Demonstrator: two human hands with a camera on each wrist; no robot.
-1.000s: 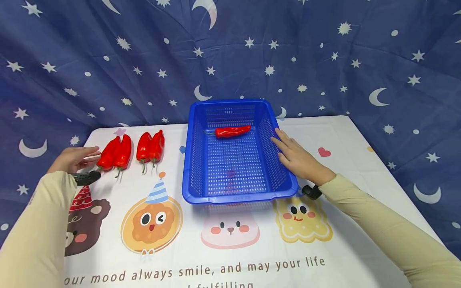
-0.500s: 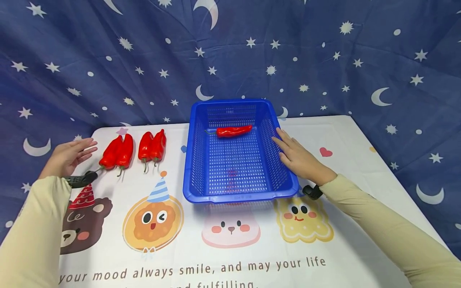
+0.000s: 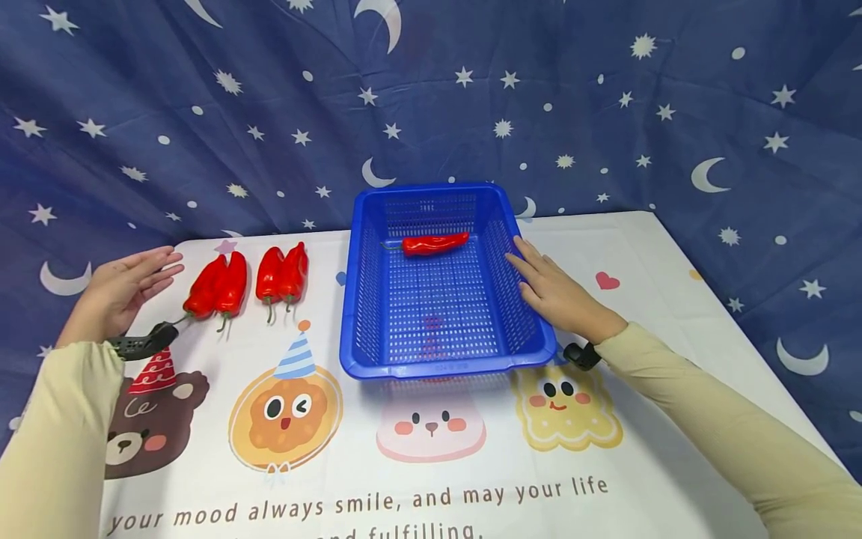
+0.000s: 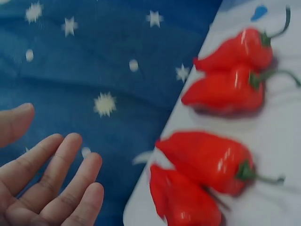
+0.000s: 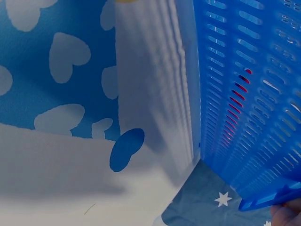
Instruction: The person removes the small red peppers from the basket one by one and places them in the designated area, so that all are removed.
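At the table's left side my left hand (image 3: pixel 121 288) is raised with its fingers extended and nothing in it. Just right of it lie two red peppers (image 3: pixel 231 284) side by side. A second pair of red peppers (image 3: pixel 292 273) lies further right; both pairs also show in the left wrist view, stems (image 4: pixel 268 180) included. A blue perforated plastic basket (image 3: pixel 444 368) stands mid-table, with one long red pepper (image 3: pixel 434 245) inside near its far wall. My right hand (image 3: pixel 562 296) rests on the basket's right rim with fairly straight fingers; part of it is hidden in the right wrist view.
A white tablecloth (image 3: pixel 431 479) printed with cartoon figures and lettering covers the table. Behind its far edge hangs a dark blue curtain (image 3: pixel 444 112) with stars and moons, close to the basket's back. Dark wrist straps (image 3: pixel 144 343) are on both arms.
My left hand has drawn away from the nearest pair of peppers, slightly left and up. The right hand stays on the basket rim, and the peppers lie as before.
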